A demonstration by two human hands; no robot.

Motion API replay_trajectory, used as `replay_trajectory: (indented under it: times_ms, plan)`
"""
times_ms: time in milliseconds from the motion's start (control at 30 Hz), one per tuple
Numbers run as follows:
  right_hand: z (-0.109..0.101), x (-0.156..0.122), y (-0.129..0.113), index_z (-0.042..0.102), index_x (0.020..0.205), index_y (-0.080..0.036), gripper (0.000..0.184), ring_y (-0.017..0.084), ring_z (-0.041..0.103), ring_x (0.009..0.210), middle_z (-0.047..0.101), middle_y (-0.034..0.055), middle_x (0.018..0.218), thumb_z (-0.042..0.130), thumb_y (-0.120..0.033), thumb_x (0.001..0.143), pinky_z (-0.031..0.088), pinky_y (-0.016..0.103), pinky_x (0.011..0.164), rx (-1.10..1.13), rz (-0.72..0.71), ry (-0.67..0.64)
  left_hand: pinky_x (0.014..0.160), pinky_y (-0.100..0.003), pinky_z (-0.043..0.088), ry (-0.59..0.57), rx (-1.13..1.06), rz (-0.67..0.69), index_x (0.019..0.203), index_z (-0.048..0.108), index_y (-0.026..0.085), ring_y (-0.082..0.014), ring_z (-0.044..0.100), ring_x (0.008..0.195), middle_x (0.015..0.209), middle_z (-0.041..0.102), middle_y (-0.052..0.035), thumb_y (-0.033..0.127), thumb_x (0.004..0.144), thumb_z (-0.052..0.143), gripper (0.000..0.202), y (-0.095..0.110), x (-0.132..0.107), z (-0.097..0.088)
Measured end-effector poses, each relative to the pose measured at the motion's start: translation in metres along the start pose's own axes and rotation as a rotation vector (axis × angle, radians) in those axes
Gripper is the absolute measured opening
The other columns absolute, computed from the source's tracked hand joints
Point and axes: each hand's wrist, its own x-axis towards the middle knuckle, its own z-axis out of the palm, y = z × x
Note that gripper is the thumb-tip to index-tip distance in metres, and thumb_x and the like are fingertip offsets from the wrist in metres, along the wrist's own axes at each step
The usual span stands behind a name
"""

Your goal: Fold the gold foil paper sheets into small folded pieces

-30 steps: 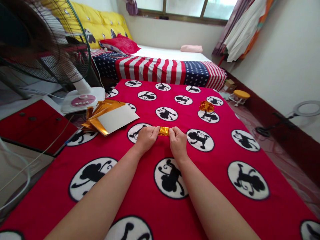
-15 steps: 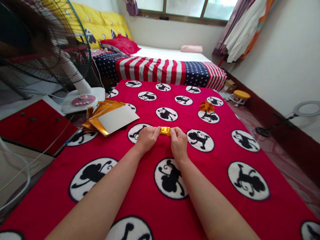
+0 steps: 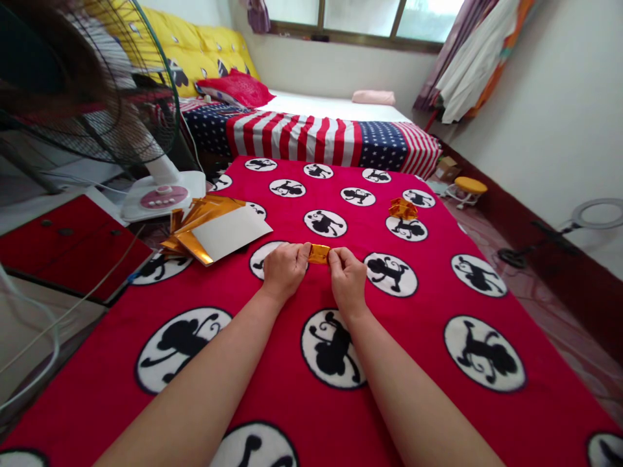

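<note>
A small folded piece of gold foil paper (image 3: 319, 253) sits between my two hands on the red blanket (image 3: 418, 311) with black monkey prints. My left hand (image 3: 283, 269) is closed, pinching the paper's left end. My right hand (image 3: 347, 277) is closed too, pinching its right end with thumb and fingers. Both hands rest low on the blanket. A finished folded gold shape (image 3: 402, 208) lies farther back to the right, apart from my hands.
A stack of gold and white paper sheets (image 3: 217, 227) lies at the left. A standing fan (image 3: 97, 97) and a red cabinet (image 3: 68, 243) border the left edge. A bed with a flag-pattern cover (image 3: 316, 133) stands behind. A ring light (image 3: 596, 214) is on the floor at right.
My hands stay at the same spot on the gold paper; the fingers have shifted slightly, and the view has tipped down a little.
</note>
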Motion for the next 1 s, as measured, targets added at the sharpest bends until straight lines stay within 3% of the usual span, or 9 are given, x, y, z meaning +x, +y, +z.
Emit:
replay_trajectory:
  times_ms: [300, 800, 1000]
  plan:
    - [0.002, -0.002, -0.002, 0.062, 0.077, -0.019, 0.028, 0.012, 0.046, 0.056, 0.057, -0.0016, 0.065, 0.046, -0.035, 0.094, 0.035, 0.024, 0.058, 0.012, -0.003, 0.006, 0.062, -0.032, 0.029, 0.000, 0.057, 0.003, 0.076, 0.067, 0.017, -0.0201, 0.058, 0.072, 0.077, 0.069, -0.0105, 0.037, 0.101, 0.030, 0.049, 0.002, 0.001, 0.000]
    - [0.002, 0.001, 0.002, 0.066, 0.089, -0.017, 0.027, 0.015, 0.058, 0.066, 0.068, 0.0035, 0.077, 0.049, -0.037, 0.093, 0.044, 0.026, 0.065, 0.081, 0.035, 0.045, 0.059, -0.030, 0.024, -0.021, -0.044, -0.097, 0.072, 0.063, 0.019, -0.0184, 0.057, 0.066, 0.070, 0.067, -0.0072, 0.045, 0.100, 0.032, 0.049, 0.003, 0.000, -0.002]
    - [-0.002, 0.008, 0.011, 0.067, 0.087, -0.017, 0.025, 0.017, 0.062, 0.069, 0.069, 0.0041, 0.077, 0.053, -0.037, 0.090, 0.046, 0.027, 0.068, 0.079, 0.048, 0.066, 0.058, -0.031, 0.023, -0.015, 0.000, -0.042, 0.070, 0.058, 0.020, -0.0186, 0.057, 0.067, 0.071, 0.066, -0.0067, 0.046, 0.098, 0.037, 0.044, 0.000, 0.000, -0.001]
